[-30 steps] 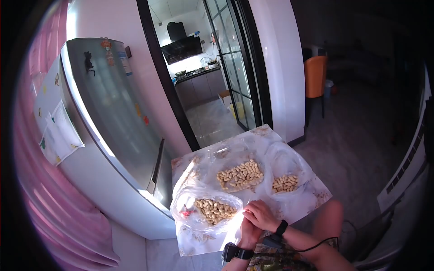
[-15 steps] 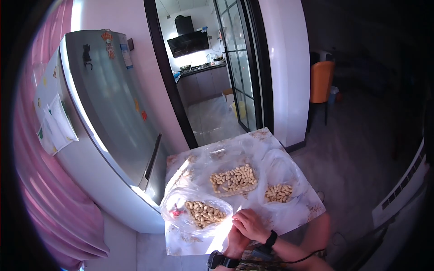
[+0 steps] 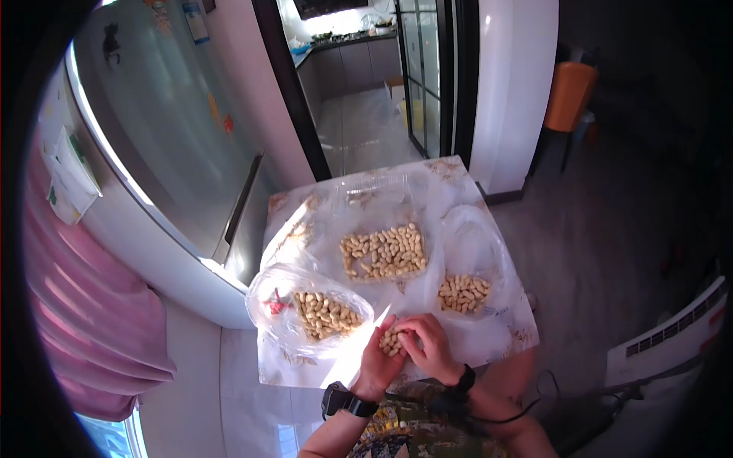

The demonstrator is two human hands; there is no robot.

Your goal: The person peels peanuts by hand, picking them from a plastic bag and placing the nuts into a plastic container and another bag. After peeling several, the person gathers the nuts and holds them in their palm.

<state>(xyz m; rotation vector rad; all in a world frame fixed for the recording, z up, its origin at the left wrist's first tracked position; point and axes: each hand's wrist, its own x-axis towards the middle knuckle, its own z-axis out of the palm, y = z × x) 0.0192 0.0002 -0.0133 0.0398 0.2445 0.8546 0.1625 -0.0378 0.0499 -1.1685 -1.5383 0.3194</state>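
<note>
Cupped near the table's front edge, my left hand (image 3: 376,365) holds several unshelled peanuts (image 3: 392,343) in its palm. My right hand (image 3: 430,347) is beside it, thumb and fingers bent together over those peanuts; whether it pinches one is hard to see. Left of my hands lies a clear plastic bag (image 3: 279,336) with peanuts and a red piece inside. Beyond them is a clear plastic box (image 3: 350,269) with peanuts spread across its bottom, its lid folded back. To the right, another thin plastic bag (image 3: 466,229) holds a smaller heap of peanuts.
The bags and box rest on a table (image 3: 510,324) with a patterned white cover. A grey refrigerator (image 3: 179,145) stands close on the left beside a pink curtain (image 3: 99,336). An orange chair (image 3: 571,95) is at the back right, and a doorway leads into a kitchen.
My hands, earlier close together with the right over the left, are now parted enough to show peanuts in the left palm. The view has tilted down toward the table.
</note>
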